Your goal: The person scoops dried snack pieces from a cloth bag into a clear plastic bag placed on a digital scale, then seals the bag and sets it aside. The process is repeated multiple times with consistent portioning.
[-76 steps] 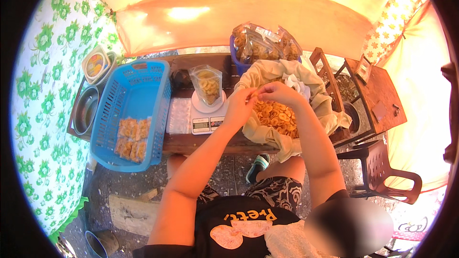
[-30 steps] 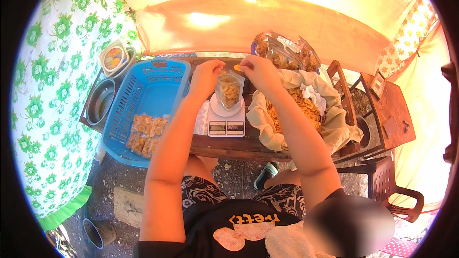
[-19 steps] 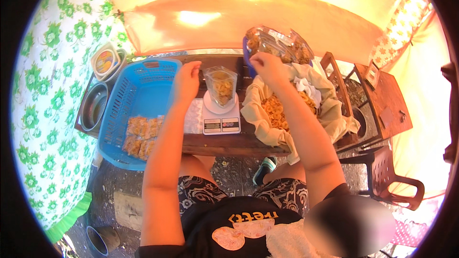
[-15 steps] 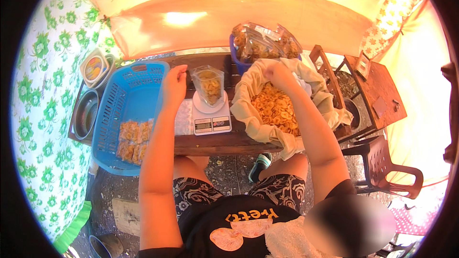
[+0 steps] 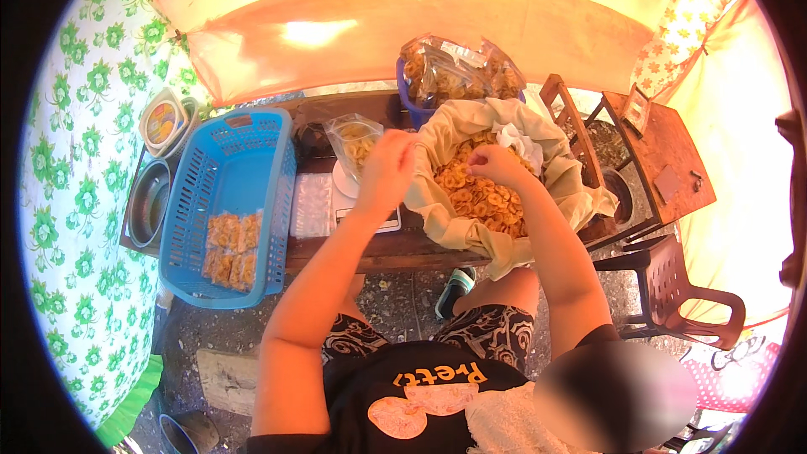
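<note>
Fried chips [image 5: 486, 200] lie loose in the basin lined with beige cloth [image 5: 433, 223], directly below the right grip [image 5: 498, 165]. The fingertips of this grip come close together at the pile, but I cannot tell whether they already pinch a chip. The pile spreads from the grip toward 6 o'clock, with its longer axis running about from 11 to 5; each chip is a thin, roundish slice. The right grip is clearly the nearer one to it.

The left grip [image 5: 388, 170] is at 9 o'clock from the right one, near the cloth edge, with fingers gathered; whether something is between them, I cannot tell. It partly covers the clear pouch [image 5: 353, 139], which leans toward 11 o'clock on the white scale [image 5: 342, 185].

Farther out on the surface [image 5: 420, 259], a stack of clear plastic [image 5: 313, 206] and the blue basket [image 5: 250, 155] with small packets [image 5: 231, 248] lie toward 9 o'clock. Filled pouches [image 5: 458, 80] stand in a tub at 12.

Compared with half a second earlier, the left grip has moved from the basket rim toward 3 o'clock, past the pouch, and the right grip has come lower, over the chips.
</note>
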The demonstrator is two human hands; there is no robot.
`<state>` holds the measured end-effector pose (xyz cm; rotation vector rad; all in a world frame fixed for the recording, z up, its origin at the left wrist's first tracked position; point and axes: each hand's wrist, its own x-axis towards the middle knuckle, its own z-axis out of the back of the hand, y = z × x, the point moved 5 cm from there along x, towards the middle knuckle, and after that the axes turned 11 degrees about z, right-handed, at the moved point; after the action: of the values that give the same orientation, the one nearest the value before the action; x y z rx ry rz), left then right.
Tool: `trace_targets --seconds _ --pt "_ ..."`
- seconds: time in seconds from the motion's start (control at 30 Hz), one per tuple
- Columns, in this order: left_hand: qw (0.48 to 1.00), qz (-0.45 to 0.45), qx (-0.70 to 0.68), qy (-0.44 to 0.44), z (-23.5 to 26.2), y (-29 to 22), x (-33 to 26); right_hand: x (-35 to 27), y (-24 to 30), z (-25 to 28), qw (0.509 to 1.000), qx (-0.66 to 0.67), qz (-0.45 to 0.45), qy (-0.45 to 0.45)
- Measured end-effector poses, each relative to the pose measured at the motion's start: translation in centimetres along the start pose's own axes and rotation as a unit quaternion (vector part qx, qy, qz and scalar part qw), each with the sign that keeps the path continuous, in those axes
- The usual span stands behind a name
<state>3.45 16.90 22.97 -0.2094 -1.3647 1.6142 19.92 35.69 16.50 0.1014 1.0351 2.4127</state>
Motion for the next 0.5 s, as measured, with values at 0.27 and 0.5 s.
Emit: trace_targets --seconds 0.27,0.5 --pt "0.918 0.256 -0.242 0.184 -8.1 2.9 -1.3 -2.8 5.0 1.0 0.974 0.188 0.087 -0.092" --pt "0.858 0.336 -0.361 0.142 -8.0 2.7 -1.8 -5.5 2.8 1.9 0.942 0.272 0.023 -0.195"
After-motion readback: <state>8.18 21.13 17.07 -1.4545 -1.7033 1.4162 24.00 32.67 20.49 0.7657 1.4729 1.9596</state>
